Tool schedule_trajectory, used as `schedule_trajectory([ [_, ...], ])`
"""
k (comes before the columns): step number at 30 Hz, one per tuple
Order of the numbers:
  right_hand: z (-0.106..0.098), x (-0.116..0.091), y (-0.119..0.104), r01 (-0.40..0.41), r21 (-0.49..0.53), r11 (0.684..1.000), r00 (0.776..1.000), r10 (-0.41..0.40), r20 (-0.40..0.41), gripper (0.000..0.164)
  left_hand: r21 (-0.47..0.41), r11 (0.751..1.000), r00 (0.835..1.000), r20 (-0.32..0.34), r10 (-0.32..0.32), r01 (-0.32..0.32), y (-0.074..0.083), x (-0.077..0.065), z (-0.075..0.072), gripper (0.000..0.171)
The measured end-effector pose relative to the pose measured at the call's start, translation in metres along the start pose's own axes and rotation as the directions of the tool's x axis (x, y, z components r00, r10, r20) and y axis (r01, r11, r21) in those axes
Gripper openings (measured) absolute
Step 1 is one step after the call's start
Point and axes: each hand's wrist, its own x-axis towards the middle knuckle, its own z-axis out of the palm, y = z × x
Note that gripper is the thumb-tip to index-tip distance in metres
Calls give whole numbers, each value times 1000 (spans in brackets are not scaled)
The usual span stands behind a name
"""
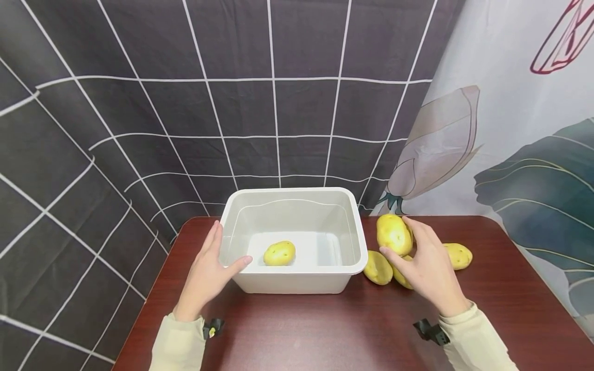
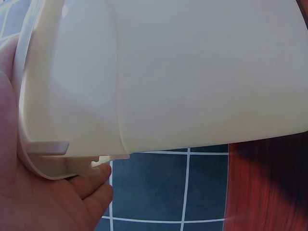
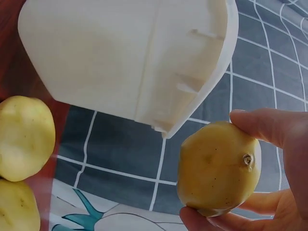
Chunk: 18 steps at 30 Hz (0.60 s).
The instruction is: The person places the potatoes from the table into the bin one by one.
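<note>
A white plastic tub stands on the table with one yellow potato lying on its floor. My left hand holds the tub at its left front corner, thumb over the front rim and fingers along the left side. In the left wrist view, those fingers reach round the outside of the rim. Off the tub's right side, my right hand pinches another potato between thumb and fingers, raised to about rim height. Below it, more potatoes lie on the table, partly hidden by the hand.
A further potato lies right of my right hand. The reddish-brown table extends in front of the tub. Dark cloth with a white grid hangs behind and to the left, and a flower-print curtain hangs on the right.
</note>
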Motion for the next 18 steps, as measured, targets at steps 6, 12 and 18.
schedule_trajectory([
  [6, 2, 3, -4, 2, 14, 1000, 1000, -3, 7, 72, -2, 1000, 1000, -1, -2, 2, 0, 0, 0, 107],
  [12, 3, 6, -11, 0, 25, 1000, 1000, 0, 24, 72, -1, 1000, 1000, -1, -3, 3, 1, 0, 0, 107],
  [18, 4, 10, -18, 14, 34, 999, 999, -15, 31, 71, -4, 1000, 1000, -3, -4, 4, 1, -1, 0, 107],
])
